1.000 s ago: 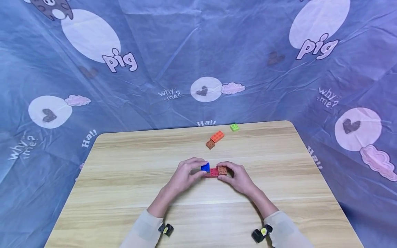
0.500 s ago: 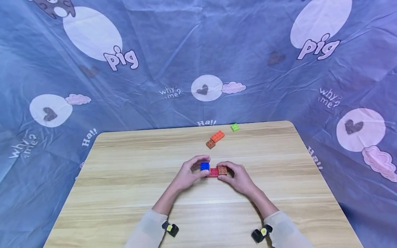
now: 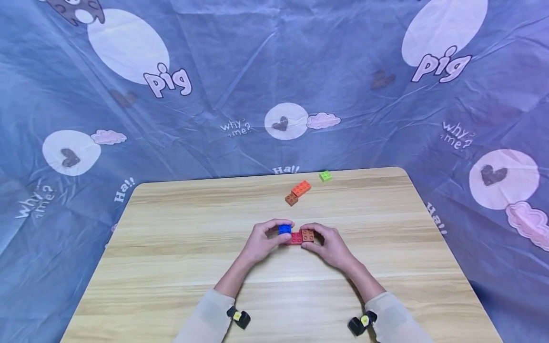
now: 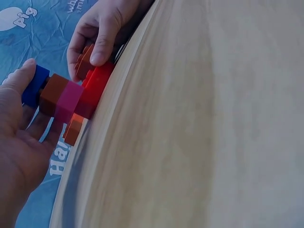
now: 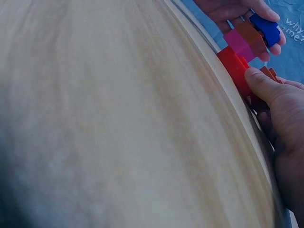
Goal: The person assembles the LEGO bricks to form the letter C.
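My left hand [image 3: 262,241] pinches a blue toy brick [image 3: 285,229] between thumb and fingers. In the left wrist view the blue brick tilts slightly over a brown brick [image 4: 53,95], with dark studs showing in the gap between them. Under that brown brick is a magenta brick [image 4: 69,102], stacked on the left end of a long red brick [image 4: 96,90]. My right hand [image 3: 328,243] grips the red brick's right end, thumb on its near side. Another brown brick [image 3: 307,235] sits on that end, framed by the right fingers and thumb.
Farther back on the wooden table [image 3: 193,209] lie a brown brick [image 3: 291,199], an orange brick [image 3: 301,188] touching it, and a lime green brick [image 3: 325,176] near the back edge. A blue patterned cloth [image 3: 240,62] hangs behind and at both sides.
The blue brick has turned from a slanted pose to nearly level over the stack. My left hand has shifted slightly right, its fingers lifting then coming back to the brick. My right hand stays put.
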Available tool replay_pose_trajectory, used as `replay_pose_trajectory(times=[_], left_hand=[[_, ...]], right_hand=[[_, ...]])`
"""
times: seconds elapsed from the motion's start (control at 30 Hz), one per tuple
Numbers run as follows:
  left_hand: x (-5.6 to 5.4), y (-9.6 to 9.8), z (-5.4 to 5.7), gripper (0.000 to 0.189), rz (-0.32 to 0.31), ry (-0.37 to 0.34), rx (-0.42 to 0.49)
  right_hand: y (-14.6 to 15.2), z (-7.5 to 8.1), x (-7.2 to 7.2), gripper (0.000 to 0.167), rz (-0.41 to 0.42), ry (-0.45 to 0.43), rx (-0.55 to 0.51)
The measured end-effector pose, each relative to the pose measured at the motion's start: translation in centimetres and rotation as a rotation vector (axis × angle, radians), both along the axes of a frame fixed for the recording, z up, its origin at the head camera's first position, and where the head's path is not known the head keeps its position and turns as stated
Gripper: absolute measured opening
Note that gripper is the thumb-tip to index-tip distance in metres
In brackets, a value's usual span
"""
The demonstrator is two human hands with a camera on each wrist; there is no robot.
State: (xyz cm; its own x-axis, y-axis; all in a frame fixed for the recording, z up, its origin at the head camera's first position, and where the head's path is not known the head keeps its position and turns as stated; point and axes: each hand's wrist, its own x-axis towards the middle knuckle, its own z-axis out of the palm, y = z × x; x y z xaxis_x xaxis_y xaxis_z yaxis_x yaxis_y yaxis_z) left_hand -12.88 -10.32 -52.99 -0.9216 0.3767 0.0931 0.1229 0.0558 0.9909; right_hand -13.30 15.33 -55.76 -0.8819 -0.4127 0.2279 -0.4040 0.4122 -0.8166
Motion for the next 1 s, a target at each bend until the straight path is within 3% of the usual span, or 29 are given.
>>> replay_pose_trajectory(times=[0.3, 0.83, 1.0], left_hand=[[-0.17, 0.14, -0.19, 0.035, 0.034, 0.073, -0.004], [-0.19, 0.06, -0.65, 0.034, 0.029, 0.056, -0.009], [-0.28, 0.07, -0.35, 0.032, 0.019, 0.050, -0.015]], right_hand=[[-0.14, -0.05, -0.18, 0.043, -0.007, 0.011, 0.002], [-0.07, -0.18, -0.02, 0.043, -0.013, -0.040, 0.013], [-0.08, -0.05, -0.05, 0.044, -0.017, -0.029, 0.024]])
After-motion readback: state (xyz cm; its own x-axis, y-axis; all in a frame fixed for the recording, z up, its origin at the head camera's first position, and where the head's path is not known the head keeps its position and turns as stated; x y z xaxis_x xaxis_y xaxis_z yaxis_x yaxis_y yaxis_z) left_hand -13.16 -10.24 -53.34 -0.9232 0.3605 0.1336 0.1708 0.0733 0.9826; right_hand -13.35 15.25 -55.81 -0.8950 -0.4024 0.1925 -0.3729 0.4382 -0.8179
